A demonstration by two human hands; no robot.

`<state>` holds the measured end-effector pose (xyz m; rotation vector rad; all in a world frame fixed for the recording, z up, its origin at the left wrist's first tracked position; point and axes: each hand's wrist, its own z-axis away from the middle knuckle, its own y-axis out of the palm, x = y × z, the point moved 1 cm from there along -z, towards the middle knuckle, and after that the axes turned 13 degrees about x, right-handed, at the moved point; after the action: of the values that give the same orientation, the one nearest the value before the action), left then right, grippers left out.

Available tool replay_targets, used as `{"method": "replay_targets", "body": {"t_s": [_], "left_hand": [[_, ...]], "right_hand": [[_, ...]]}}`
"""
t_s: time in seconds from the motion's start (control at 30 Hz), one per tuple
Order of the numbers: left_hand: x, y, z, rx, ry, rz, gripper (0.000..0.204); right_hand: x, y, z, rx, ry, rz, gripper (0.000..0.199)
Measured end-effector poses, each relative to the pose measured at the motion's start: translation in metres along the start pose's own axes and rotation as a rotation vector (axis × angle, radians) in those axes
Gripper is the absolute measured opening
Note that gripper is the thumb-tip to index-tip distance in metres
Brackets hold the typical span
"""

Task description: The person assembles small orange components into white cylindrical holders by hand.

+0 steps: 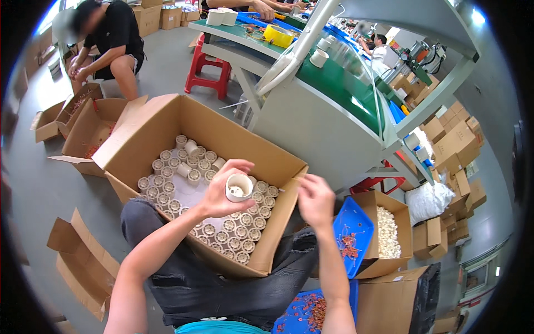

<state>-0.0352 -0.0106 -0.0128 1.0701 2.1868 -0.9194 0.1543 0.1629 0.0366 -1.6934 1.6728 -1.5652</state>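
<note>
My left hand (222, 192) is wrapped round a white plastic cup-shaped part (239, 188), its open mouth facing up and a small pale piece showing inside. The hand hovers over a large cardboard box (222, 136) between my knees. In that box stand rows of similar white round parts (233, 228), most with slotted ends upward and a few lying on their sides. Beyond the box's right wall is my right hand (316, 200), slightly blurred, its fingers curled and pinched together. Something small and pale shows at its fingertips, too unclear to name.
On my right are blue trays (360, 222) with red wired pieces and a carton (370, 259) of small cream pieces. A green-topped conveyor bench (339, 83) stands ahead, with a red stool (207, 72). A person (114, 44) crouches by cartons at far left. An opened carton (83, 261) lies left.
</note>
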Motion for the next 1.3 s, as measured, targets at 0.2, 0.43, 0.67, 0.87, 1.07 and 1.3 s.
{"method": "replay_targets", "body": {"t_s": [0.2,0.43,0.67,0.87,1.07,1.3], "left_hand": [[0.018,-0.033,0.001,0.038,-0.285,0.082,0.048],[0.018,-0.031,0.002,0.234,-0.493,0.399,0.053],[-0.013,-0.027,-0.006,0.146,-0.112,-0.392,0.043],[-0.014,-0.016,-0.006,0.362,-0.095,-0.578,0.047],[-0.004,-0.015,0.0,0.293,-0.15,-0.545,0.047],[-0.01,-0.014,-0.001,0.202,-0.123,-0.384,0.047]], "right_hand": [[0.064,0.081,-0.042,0.168,-0.062,-0.418,0.024],[0.022,0.089,-0.031,0.273,0.217,-1.064,0.022],[0.018,0.067,-0.031,0.392,0.229,-1.205,0.025],[0.017,0.069,-0.03,0.446,0.274,-1.356,0.02],[0.014,0.072,-0.03,0.41,0.319,-1.387,0.02],[0.017,0.078,-0.03,0.044,0.242,-0.731,0.016]]}}
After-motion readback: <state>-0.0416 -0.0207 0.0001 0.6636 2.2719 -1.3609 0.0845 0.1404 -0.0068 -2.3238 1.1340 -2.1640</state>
